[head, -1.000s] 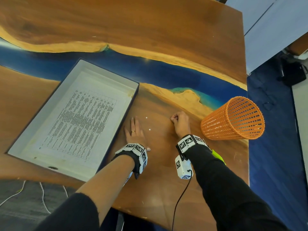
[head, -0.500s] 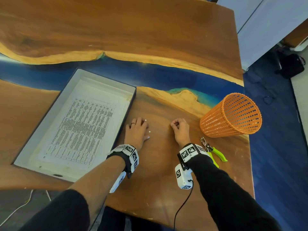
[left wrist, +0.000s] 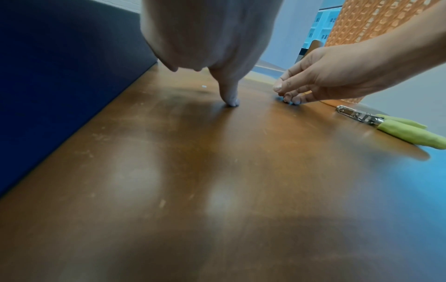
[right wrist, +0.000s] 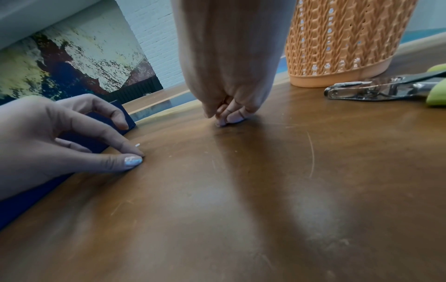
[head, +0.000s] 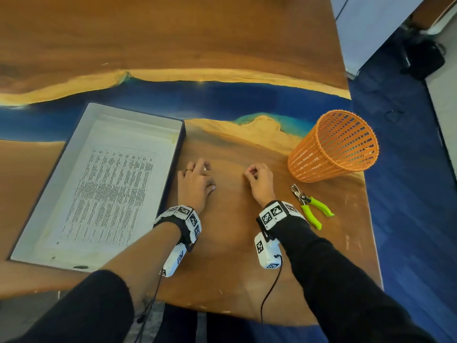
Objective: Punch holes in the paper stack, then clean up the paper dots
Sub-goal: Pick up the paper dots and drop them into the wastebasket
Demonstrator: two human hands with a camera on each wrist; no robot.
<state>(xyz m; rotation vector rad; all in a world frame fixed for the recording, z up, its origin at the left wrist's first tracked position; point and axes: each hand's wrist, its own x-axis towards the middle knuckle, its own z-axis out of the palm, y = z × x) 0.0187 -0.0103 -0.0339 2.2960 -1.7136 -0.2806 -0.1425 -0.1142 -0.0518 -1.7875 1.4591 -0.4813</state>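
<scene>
Beside your left hand (head: 195, 184), fingers pinching together, lies one tiny white paper dot (right wrist: 138, 145); right hand (head: 259, 180) curled, grip unclear.

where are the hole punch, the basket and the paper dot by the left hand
hole punch (head: 312, 203): head view, on the green handles near the pivot.
basket (head: 329, 154): head view, on its orange mesh wall.
paper dot (right wrist: 138, 145): right wrist view, on the white speck beside the left hand (right wrist: 60, 137), point on its back.

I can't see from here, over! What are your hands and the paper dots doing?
Left hand pinching at tabletop, one paper dot loose beside its fingertips. Right hand curled, fingertips down; held dots not visible. Hole punch and basket sit right, nothing blocking.
</scene>
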